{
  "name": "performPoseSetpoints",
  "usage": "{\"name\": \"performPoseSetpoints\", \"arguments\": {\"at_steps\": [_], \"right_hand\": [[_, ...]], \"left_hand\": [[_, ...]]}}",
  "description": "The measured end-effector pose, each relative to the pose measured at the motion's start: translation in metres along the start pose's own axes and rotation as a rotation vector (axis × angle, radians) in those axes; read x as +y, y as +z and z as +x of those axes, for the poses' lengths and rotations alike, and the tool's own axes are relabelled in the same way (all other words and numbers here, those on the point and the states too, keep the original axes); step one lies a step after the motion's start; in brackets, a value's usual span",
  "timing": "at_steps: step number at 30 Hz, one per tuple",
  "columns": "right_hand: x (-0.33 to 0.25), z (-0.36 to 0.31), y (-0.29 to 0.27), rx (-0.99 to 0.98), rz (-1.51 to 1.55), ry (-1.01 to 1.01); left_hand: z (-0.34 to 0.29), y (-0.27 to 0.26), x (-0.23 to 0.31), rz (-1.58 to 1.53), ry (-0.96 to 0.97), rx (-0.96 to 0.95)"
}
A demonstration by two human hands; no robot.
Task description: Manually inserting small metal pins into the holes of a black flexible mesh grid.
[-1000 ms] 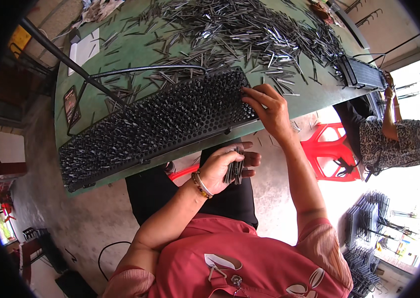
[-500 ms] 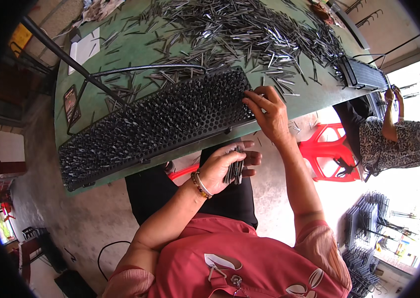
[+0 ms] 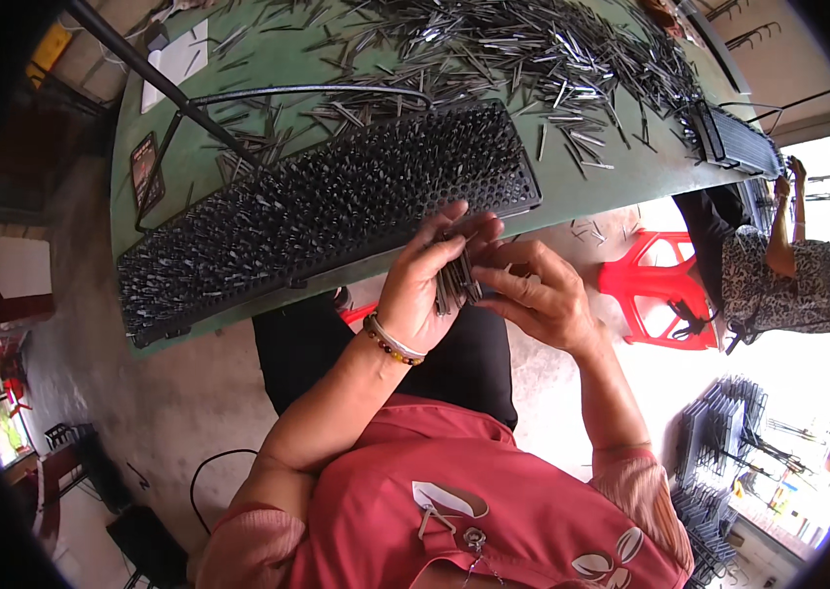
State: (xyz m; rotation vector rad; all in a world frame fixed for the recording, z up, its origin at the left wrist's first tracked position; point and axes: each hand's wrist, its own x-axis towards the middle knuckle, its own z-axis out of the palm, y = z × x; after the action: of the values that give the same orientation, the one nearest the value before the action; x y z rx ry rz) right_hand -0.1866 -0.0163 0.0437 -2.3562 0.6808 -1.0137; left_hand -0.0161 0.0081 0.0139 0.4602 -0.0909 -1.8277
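Observation:
My left hand (image 3: pixel 422 278) holds a bundle of thin dark metal rods (image 3: pixel 456 280) in front of the table's near edge. The fingers of my right hand (image 3: pixel 545 293) pinch at that bundle from the right; whether a single rod is between them is hidden. Just beyond both hands lies a long black perforated rack (image 3: pixel 287 211), tilted along the table edge. Upright rods fill most of its holes, while bare holes show at its right end near my hands.
A large heap of loose rods (image 3: pixel 572 59) covers the back of the green table (image 3: pixel 621 177). A lamp-like black pole (image 3: pixel 130 59) crosses at left, near a phone (image 3: pixel 146 172). A red stool (image 3: pixel 656 285) and a co-worker (image 3: pixel 793 275) at another rack (image 3: pixel 741 142) are at right.
My right hand has left the rack's right end and come down to the bundle in my left hand. My left hand has risen slightly toward the rack. The whole view has shifted a little.

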Motion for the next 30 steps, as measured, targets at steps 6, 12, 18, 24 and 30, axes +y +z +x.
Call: {"name": "performPoseSetpoints", "arguments": {"at_steps": [6,12,18,24,30], "right_hand": [[0.001,0.001,0.007,0.033,-0.028,-0.099],[-0.003,0.013,0.010,0.166,0.017,0.123],[0.027,0.050,0.026,0.327,0.021,0.179],[0.045,0.058,0.043,0.229,-0.004,0.167],[0.049,0.056,0.041,0.078,-0.200,0.042]], "left_hand": [[-0.006,-0.016,-0.011,-0.162,-0.093,-0.009],[-0.007,-0.028,-0.015,-0.178,-0.112,-0.004],[-0.016,-0.017,-0.014,-0.147,-0.182,0.077],[-0.015,-0.018,-0.007,-0.148,-0.206,0.120],[-0.015,-0.024,-0.009,-0.143,-0.203,0.120]]}}
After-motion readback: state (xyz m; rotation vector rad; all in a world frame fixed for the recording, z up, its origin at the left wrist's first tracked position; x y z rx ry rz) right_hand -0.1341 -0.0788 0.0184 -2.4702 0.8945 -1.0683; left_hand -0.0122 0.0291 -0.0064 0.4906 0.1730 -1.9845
